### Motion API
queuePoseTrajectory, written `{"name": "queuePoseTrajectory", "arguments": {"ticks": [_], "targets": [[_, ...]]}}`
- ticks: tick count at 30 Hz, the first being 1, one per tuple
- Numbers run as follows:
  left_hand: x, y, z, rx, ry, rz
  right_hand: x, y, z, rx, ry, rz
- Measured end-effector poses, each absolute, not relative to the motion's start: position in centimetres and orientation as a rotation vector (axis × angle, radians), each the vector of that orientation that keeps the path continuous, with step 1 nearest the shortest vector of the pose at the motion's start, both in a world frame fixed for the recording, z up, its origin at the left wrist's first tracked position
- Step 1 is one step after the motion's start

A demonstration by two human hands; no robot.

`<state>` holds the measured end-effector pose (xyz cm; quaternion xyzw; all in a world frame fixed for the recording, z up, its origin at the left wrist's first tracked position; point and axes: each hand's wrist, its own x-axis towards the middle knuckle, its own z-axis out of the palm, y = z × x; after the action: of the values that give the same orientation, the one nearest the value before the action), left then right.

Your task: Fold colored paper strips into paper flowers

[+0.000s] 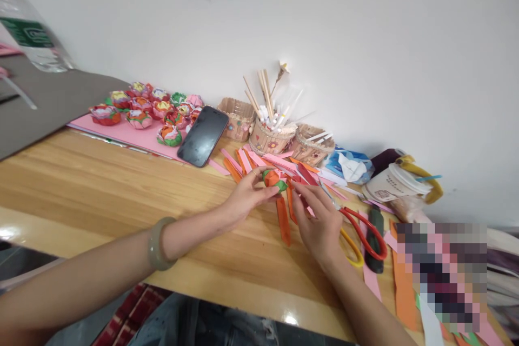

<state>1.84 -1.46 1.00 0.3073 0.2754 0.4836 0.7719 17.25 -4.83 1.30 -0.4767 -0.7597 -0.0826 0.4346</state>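
Note:
A small folded paper flower (272, 179), orange and pink with green at its edges, is held between the thumb and fingers of my left hand (253, 188). My right hand (318, 215) is close by on the right, its fingertips pinched together at the flower's side. What lies between those fingertips is too small to make out. Below the flower, an orange paper strip (284, 221) rests on the table. Pink and orange strips (243, 159) are heaped behind both hands. Scissors (367, 232) with red and yellow handles lie to the right of my right hand.
Finished paper flowers (140, 118) stand on pink sheets (109, 132) at the left, with a phone (203, 135) leaning beside them. Decorated baskets (270, 138) with sticks line the wall. A tissue pack (344, 165), a lidded cup (395, 184) and a dark cutter (375, 243) are right.

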Motion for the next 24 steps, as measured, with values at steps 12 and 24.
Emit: {"name": "queuePoseTrajectory", "arguments": {"ticks": [12, 24], "targets": [[1.7, -1.4, 1.2, 0.600, 0.554, 1.038, 17.0, -5.2, 2.1, -1.088, -1.947, 0.036], [0.9, -1.0, 1.0, 0.506, 0.342, 0.794, 17.1, -5.1, 2.4, -1.122, -1.769, 0.320]]}}
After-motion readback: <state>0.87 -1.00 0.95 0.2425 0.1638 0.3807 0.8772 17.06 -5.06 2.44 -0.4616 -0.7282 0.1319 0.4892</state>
